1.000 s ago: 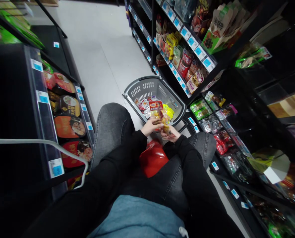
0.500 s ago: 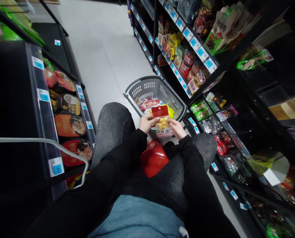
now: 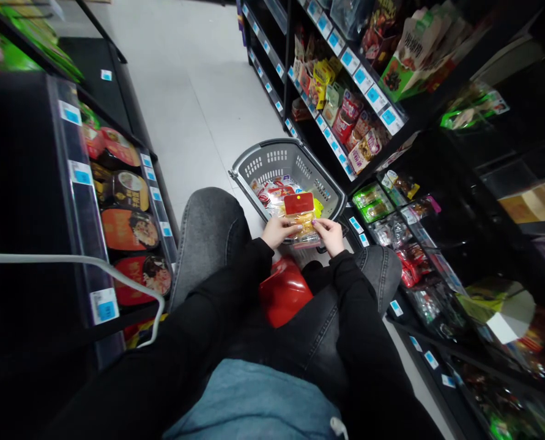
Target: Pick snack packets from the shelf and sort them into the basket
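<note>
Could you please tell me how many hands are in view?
2: the left hand holds the left side of the packet, and the right hand pinches its right side.

Basket: matt grey plastic. Pouch: glossy red, smooth. Packet: shiny clear plastic. Jeans: matt grey denim.

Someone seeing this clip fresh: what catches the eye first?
Probably the grey basket on the floor between the shelves, with bright packets inside. Just in front, the left hand and right hand hold a red-topped clear packet. Nearer still, a glossy red item stands out against dark jeans.
</note>
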Available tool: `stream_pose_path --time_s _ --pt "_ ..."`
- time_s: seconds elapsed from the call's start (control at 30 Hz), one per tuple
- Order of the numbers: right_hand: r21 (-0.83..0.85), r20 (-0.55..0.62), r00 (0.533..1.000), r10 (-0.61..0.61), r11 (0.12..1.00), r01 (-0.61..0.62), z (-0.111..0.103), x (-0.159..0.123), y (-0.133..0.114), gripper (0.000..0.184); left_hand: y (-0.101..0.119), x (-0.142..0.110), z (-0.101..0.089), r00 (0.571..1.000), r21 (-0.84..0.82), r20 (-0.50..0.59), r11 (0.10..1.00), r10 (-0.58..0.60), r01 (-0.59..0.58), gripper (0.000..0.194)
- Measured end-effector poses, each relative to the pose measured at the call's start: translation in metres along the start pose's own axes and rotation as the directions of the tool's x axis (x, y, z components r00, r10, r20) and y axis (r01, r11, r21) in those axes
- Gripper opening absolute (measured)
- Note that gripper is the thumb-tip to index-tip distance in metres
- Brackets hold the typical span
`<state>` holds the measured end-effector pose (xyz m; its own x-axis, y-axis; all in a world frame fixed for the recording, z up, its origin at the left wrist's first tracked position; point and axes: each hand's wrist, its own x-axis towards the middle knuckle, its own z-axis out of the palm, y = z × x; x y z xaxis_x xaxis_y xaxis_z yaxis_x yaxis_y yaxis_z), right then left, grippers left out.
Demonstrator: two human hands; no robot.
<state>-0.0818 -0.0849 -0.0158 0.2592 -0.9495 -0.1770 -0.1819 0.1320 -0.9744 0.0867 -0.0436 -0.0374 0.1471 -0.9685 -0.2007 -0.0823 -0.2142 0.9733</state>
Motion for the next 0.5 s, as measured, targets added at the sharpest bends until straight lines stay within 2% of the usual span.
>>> stream_pose_path --time_s 0.13,0.23,0.33,0.4,0.5 --pt "-0.058 -0.059 0.998 -0.009 0.998 0.006 -0.002 0.003 0.008 0.032 0.001 -0.001 0.001 0.994 0.101 -0.089 0.993 0.063 -0.054 0.037" --pt "-0.111 -0.228 0.973 0.036 0.992 -0.062 -0.01 0.011 0.017 0.026 0.004 -0.003 0.001 0.986 0.116 -0.143 0.991 0.08 -0.064 0.042" --pt "-0.202 -0.402 0.913 0.067 0.966 -0.159 -0.02 0.021 0.026 0.022 0.009 -0.007 0.001 0.98 0.117 -0.169 0.99 0.104 -0.085 0.036" --pt "-0.238 -0.415 0.908 0.058 0.956 -0.17 -0.023 0.028 0.031 0.021 0.014 -0.011 0.002 0.973 0.143 -0.158 0.979 0.169 -0.147 0.035" --pt "-0.237 -0.353 0.931 0.089 0.954 -0.181 -0.021 0.036 0.035 0.018 0.02 -0.016 0.003 0.959 0.213 -0.092 0.946 0.267 -0.243 0.041"
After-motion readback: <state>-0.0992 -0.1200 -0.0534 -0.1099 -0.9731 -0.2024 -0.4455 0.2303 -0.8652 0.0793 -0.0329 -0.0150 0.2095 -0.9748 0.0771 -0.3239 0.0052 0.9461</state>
